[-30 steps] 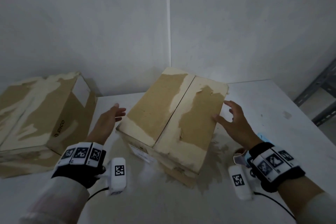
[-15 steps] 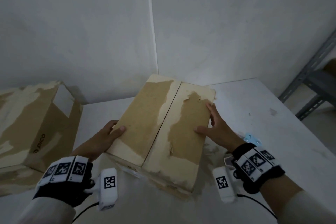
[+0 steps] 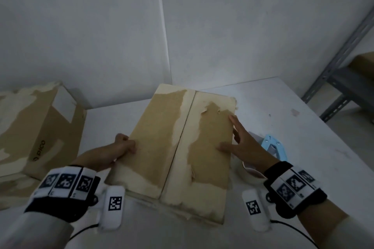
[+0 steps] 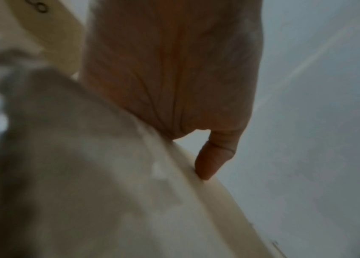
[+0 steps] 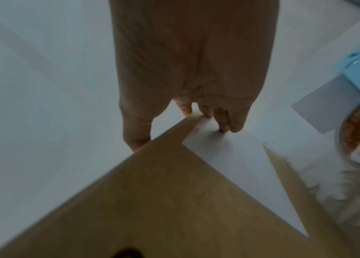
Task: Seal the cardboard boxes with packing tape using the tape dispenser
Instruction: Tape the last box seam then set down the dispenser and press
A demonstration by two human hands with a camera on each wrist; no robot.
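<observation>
**Q:** Where does the box lie from my hands, and how do they sit on it?

**A:** The cardboard box (image 3: 178, 145) stands mid-desk (image 3: 315, 127), toward the back edge, between my hands. My left hand (image 3: 113, 151) grips its left edge, thumb on top and fingers curled down the side. My right hand (image 3: 242, 143) lies with fingers nearly straight along the right edge, thumb flat on the flap. The two hands are apart, the box's width between them.

**Q:** And the axis that matters?

**A:** The centre seam (image 3: 180, 143) runs away from me, front to back, and is untaped. The tape dispenser (image 3: 273, 145), blue, rests on the desk just beside my right hand, toward the right edge. I judge the right hand the nearer to fetch it.
</observation>
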